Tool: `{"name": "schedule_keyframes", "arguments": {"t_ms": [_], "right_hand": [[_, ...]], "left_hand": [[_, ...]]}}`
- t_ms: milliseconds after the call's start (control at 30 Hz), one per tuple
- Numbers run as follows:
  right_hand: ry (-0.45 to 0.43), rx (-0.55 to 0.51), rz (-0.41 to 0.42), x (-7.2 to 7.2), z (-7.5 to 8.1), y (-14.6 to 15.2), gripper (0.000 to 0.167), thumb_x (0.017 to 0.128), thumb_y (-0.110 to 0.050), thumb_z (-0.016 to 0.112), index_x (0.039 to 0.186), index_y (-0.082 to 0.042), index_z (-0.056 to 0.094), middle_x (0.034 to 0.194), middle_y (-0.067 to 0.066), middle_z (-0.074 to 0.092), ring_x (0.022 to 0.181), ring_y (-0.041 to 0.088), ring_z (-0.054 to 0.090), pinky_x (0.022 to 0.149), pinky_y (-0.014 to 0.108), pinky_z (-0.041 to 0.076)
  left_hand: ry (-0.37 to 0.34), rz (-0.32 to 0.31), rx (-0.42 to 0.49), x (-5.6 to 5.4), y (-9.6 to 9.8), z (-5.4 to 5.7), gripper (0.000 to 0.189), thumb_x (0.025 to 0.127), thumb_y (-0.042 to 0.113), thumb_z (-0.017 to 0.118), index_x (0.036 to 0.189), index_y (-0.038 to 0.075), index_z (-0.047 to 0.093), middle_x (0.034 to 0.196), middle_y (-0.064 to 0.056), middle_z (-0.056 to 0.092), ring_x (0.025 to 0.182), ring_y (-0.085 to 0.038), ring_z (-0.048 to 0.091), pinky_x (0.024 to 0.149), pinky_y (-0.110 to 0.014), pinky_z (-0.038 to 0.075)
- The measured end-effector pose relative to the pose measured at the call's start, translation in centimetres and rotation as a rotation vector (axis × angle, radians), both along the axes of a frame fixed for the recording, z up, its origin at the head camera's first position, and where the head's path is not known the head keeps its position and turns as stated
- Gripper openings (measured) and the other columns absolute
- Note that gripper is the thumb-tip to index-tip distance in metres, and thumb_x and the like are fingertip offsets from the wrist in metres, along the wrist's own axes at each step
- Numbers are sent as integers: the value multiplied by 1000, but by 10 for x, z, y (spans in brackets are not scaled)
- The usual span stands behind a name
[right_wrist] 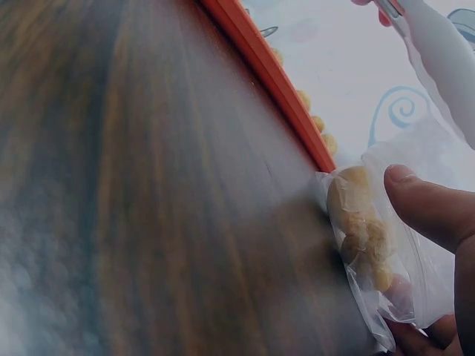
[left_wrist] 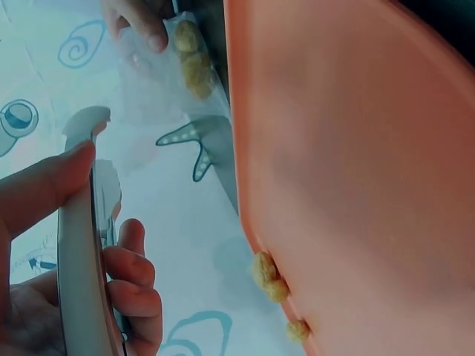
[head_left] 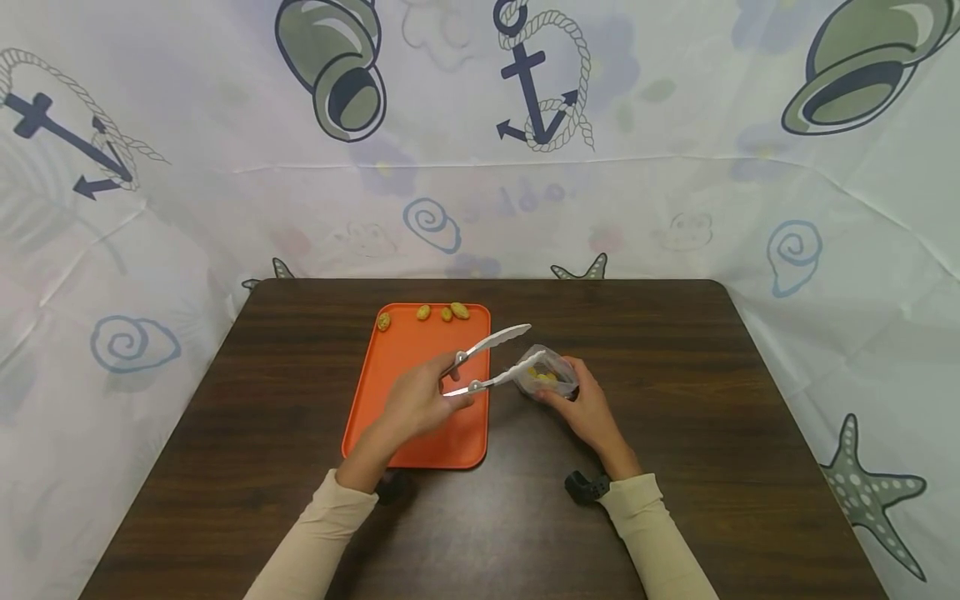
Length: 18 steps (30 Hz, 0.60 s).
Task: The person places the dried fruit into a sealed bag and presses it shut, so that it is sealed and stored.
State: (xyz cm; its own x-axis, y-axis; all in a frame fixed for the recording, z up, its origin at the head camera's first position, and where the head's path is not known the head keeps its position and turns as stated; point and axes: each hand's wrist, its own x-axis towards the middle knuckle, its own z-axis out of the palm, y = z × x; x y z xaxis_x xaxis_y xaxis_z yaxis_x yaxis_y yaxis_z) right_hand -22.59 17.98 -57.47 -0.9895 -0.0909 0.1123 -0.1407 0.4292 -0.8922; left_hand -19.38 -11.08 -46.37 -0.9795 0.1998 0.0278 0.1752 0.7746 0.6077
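My left hand [head_left: 422, 398] grips a pair of tongs [head_left: 501, 337] whose white-tipped arms are spread apart, with no food between them. The tongs' lower tip is at the mouth of a clear plastic bag [head_left: 557, 372], and I cannot tell whether it touches. My right hand [head_left: 592, 417] holds that bag by its side, thumb in front and fingers behind. Several yellowish-brown nugget-like pieces [right_wrist: 360, 226] lie inside the bag. Beneath the left hand is an orange tray [head_left: 442, 446], with similar pieces [head_left: 459, 311] along its far edge.
A dark wooden table [head_left: 637, 333] carries the tray left of its middle and the bag to the tray's right. Behind and around it hangs a pale cloth [head_left: 300, 208] printed with anchors, shells and starfish.
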Motion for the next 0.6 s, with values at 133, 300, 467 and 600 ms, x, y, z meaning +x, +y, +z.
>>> {"name": "schedule_keyframes", "arguments": {"t_ms": [133, 300, 467, 600], "right_hand": [[-4, 9, 2, 0, 0, 0, 70, 84, -37, 87, 141, -19, 51, 132, 10, 65, 116, 28, 61, 100, 48, 44], [-16, 4, -1, 1, 1, 1, 71, 84, -38, 86, 142, -18, 50, 133, 10, 64, 115, 29, 61, 99, 48, 45], [-15, 3, -3, 1, 1, 2, 69, 84, -36, 86, 141, -19, 51, 130, 10, 64, 111, 27, 60, 98, 45, 45], [-7, 7, -5, 1, 1, 1, 68, 83, -39, 86, 139, -20, 51, 128, 8, 65, 110, 26, 59, 97, 45, 45]], "left_hand": [[4, 28, 10, -3, -6, 0, 40, 84, 32, 86, 112, 11, 66, 73, 0, 56, 60, -17, 47, 56, -32, 36], [28, 47, -3, -8, -11, -2, 38, 84, 31, 86, 109, 11, 65, 69, -2, 55, 57, -16, 46, 53, -32, 34], [29, 81, 14, -9, -15, -3, 39, 84, 30, 86, 110, 8, 66, 75, -4, 58, 58, -18, 48, 54, -32, 36], [26, 122, 14, -9, -19, -3, 38, 84, 33, 86, 108, 11, 66, 76, -4, 58, 60, -18, 49, 55, -32, 38]]}}
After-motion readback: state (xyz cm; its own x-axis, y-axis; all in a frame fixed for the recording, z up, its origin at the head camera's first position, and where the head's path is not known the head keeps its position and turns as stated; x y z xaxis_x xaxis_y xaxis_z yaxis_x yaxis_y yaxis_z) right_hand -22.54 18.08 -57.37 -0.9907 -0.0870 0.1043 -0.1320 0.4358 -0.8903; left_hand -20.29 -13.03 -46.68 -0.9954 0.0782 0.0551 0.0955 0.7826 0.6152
